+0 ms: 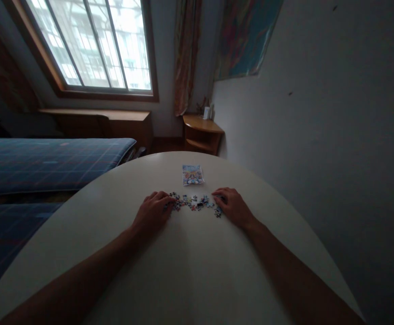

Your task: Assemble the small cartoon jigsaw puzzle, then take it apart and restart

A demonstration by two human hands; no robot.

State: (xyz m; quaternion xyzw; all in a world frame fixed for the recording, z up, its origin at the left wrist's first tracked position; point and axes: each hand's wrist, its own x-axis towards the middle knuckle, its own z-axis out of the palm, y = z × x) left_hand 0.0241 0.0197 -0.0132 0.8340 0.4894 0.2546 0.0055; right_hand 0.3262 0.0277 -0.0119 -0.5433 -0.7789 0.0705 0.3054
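Mid-frame, your left hand (154, 210) and right hand (233, 207) rest curled on the puzzle pieces (194, 201); whether either grips one is unclear.

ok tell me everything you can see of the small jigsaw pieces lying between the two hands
The small multicoloured jigsaw pieces lie loose in a thin, ragged strip on the pale round table. Blue, red, white and dark bits mix; the dim light hides their prints. The left hand covers the strip's left end, the right hand rests on its right end. A small colourful printed sheet lies apart, just beyond them.
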